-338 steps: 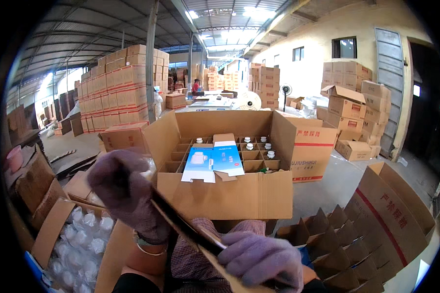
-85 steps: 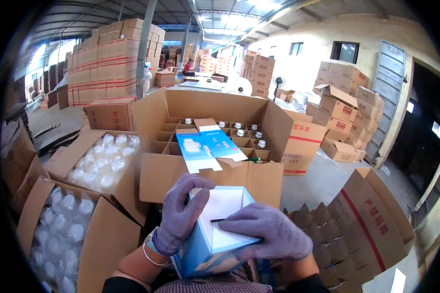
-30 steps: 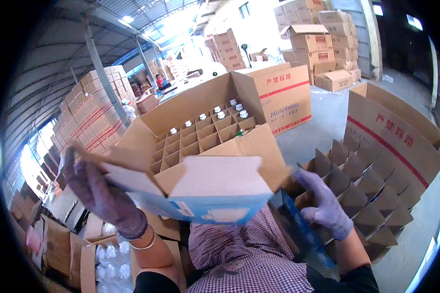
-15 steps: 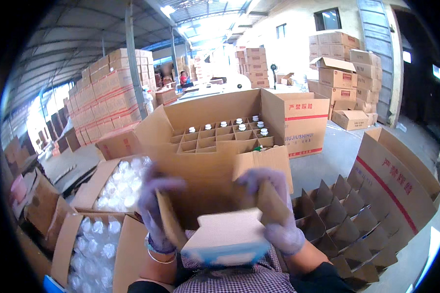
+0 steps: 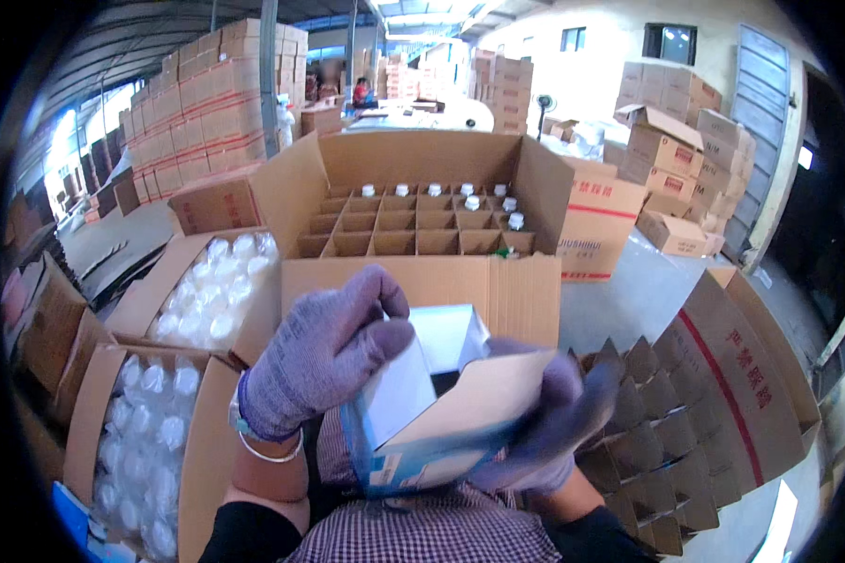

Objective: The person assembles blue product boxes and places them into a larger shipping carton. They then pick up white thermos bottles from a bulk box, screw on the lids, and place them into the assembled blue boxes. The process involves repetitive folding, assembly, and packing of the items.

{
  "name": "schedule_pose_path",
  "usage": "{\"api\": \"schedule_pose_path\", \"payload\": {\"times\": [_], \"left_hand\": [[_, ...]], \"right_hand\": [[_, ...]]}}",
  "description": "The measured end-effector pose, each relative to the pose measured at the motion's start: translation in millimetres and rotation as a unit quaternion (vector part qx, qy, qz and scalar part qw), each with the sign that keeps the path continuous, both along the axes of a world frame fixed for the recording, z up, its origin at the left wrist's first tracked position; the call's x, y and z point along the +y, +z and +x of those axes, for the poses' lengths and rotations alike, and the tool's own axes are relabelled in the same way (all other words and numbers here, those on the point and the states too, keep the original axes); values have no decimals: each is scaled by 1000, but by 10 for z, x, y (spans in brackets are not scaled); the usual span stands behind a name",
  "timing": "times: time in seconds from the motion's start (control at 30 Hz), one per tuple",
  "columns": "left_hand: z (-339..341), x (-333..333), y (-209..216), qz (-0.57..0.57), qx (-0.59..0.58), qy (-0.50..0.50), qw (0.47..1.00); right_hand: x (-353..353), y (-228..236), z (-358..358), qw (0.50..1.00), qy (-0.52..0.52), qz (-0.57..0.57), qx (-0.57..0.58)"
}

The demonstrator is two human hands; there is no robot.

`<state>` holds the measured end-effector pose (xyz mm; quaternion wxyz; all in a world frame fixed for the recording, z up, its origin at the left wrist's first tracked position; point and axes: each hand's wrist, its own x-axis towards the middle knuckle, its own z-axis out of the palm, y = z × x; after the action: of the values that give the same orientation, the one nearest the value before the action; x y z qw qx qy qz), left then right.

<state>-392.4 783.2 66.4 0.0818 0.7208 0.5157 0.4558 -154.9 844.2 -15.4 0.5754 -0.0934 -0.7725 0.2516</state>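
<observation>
A small blue-and-white carton (image 5: 441, 441) is tilted in front of my body, its top open and its inside white. My left hand (image 5: 333, 347), in a purple-grey knit glove, is closed at the carton's upper left edge, fingers curled and thumb pressed toward them. On the carton's right side is my right hand (image 5: 549, 422), gloved alike and smeared by motion; a tan flap partly covers it. Just beyond stands a large open cardboard box (image 5: 422, 155) with a divider grid inside. Several white-capped bottles (image 5: 472, 202) stand in its far and right cells.
To the left, two open boxes hold clear-wrapped items (image 5: 145, 450). A cardboard divider grid (image 5: 648, 432) lies to the right, beside a tilted open box (image 5: 732, 375). Stacked cartons (image 5: 202, 122) rise at the far left, more (image 5: 685, 150) at the far right. A person (image 5: 361, 91) is far back.
Both hands were spread around blurred brown cardboard, with a white-and-blue carton piece low between them. Now the small carton is tilted open to the right, my left hand at its edge. The view has shifted.
</observation>
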Motion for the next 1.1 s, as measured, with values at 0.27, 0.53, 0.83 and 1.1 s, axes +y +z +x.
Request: {"api": "schedule_pose_path", "payload": {"times": [0.27,0.53,0.83,1.1], "left_hand": [[3,451,15,-125,57,-25,990],[61,598,-733,227,-255,61,938],[186,-83,-514,58,-302,-81,948],[716,-226,105,271,25,-413,869]], "right_hand": [[16,51,-86,981,-150,118,-45],[260,328,-82,931,-77,122,-336],[267,674,194,958,252,-30,-132],[776,239,146,853,118,-271,-430]]}}
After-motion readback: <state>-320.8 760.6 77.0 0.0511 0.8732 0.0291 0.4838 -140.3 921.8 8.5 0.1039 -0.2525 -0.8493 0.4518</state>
